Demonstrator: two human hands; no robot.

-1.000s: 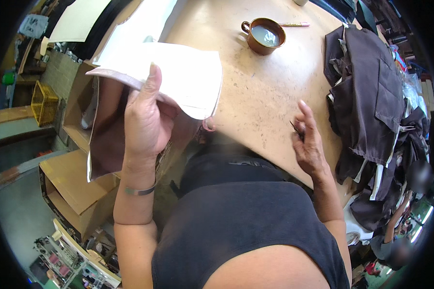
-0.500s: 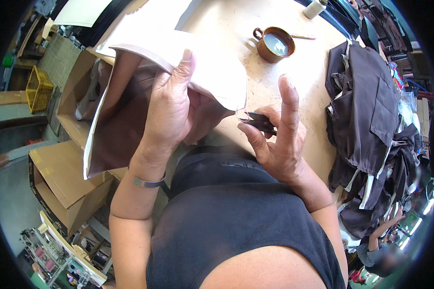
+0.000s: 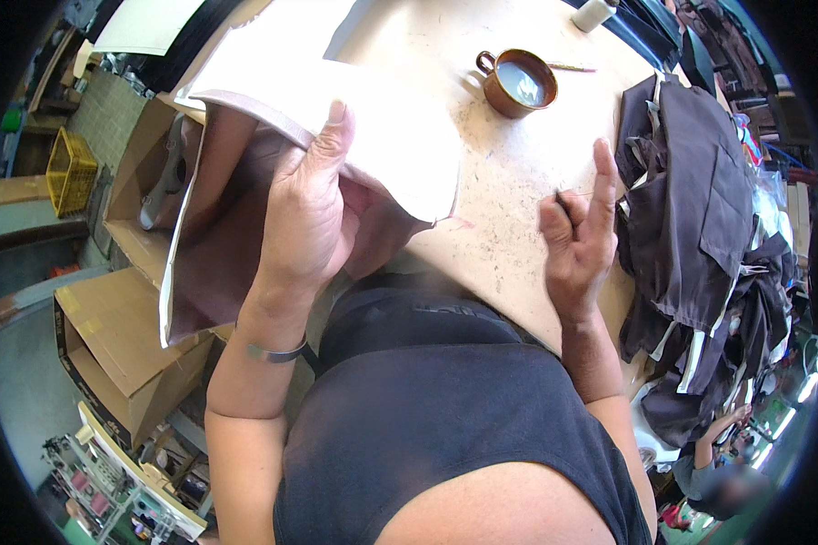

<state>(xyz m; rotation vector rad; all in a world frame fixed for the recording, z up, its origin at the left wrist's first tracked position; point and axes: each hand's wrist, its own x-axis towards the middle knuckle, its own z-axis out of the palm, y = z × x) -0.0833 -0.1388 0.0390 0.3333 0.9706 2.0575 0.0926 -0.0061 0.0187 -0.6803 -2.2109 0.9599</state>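
Note:
My left hand (image 3: 304,213) is closed on a fabric piece (image 3: 395,123), thumb on top of its piped edge. The cloth is bright white above and mauve-brown on the side that hangs down. A short reddish thread end (image 3: 463,222) sticks out at its right corner. Farther right, apart from the cloth, my right hand (image 3: 582,241) has its index finger stretched up and the other fingers curled in. Small dark thread snips (image 3: 562,194) sit in those curled fingers, almost wholly hidden.
A brown mug (image 3: 518,91) of cloudy liquid stands on the table (image 3: 509,263), with a thin stick (image 3: 573,67) behind it. Dark garments (image 3: 686,200) are piled at the right. Cardboard boxes (image 3: 118,318) and a yellow crate (image 3: 70,173) are at the left. A person (image 3: 718,481) is at lower right.
My right hand has moved right, away from the cloth's corner, taking the snips with it. The thread loop at the corner now shows as a loose short end. My left hand has shifted slightly left.

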